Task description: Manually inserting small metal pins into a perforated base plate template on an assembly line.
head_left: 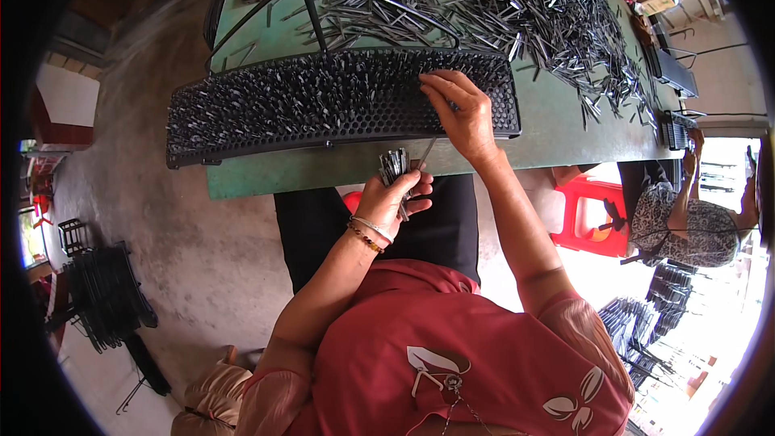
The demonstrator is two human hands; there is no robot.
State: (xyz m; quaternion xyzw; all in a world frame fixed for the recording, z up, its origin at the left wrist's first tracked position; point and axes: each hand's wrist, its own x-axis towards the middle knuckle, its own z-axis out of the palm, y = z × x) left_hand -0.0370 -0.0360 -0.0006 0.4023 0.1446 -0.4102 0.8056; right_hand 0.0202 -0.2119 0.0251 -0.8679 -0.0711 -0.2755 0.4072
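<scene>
A long black rack [395,119] full of round holes lies across the near edge of the green table. Many thin dark strips [266,101] stand upright in its holes, densest from the left end to the middle; bare holes show along the front and toward the right. My left hand [401,194], just in front of the rack, is closed round a bundle of thin metal strips [394,165]; one strip slants out to the right. Over the right part of the rack, my right hand [464,113] has its fingertips pinched together at the holes. Whatever they pinch is too small to make out.
Behind the rack, a large heap of loose strips [525,0] covers the green table [557,133]. A black metal frame [311,12] rises above the rack's back edge. Right of me are a red stool [593,214] and another person [682,226]. Dark racks [105,295] stand at left.
</scene>
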